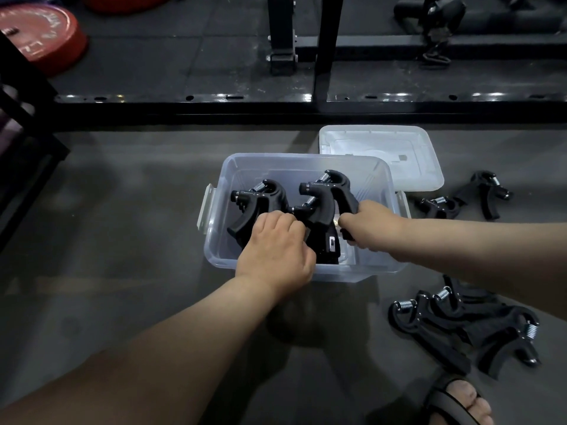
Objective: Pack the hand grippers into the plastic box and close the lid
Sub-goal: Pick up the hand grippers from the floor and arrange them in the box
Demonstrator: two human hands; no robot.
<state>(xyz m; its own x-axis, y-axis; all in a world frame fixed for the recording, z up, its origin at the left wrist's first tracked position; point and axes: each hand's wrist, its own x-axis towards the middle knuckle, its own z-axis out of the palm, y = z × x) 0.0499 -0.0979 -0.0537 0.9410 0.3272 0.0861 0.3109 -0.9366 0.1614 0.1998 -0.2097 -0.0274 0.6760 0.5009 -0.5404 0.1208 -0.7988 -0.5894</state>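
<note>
Looking down from head height, the clear plastic box [277,163] sits on the grey floor [122,210]. It's rectangular with rounded corners, see-through walls and a pale latch tab on each short side. Three hand grippers are in it. The left gripper [260,196] is matte black, with curved handles and a shiny coiled steel spring at its top. The rear gripper [333,183] stands toward the far right corner, spring uppermost. The middle gripper [314,211] is wedged between those two, touching both.

Both hands are inside the box. The left hand [276,251] is knuckles up, its fingers curled down over the inner handle of the left gripper. The right hand [369,222] reaches in from the right, its fingers wrapped tight round the lower handle of the rear gripper.

The lid [380,151] is off. It's frosted white plastic, lying flat on the floor behind the box's far right corner, partly hidden by the rim.

More are still out on the floor. Two loose grippers [487,191] lie just right of the box, close together. A heap of grippers [460,326] lies nearer on the right, black handles overlapping and springs glinting; I can't count them. Beside that heap is a foot in a dark strapped sandal [457,400].

Beyond the box there's a black steel rack frame [306,101], glossy and bolted, and a red weight plate [40,38] at the far left.
</note>
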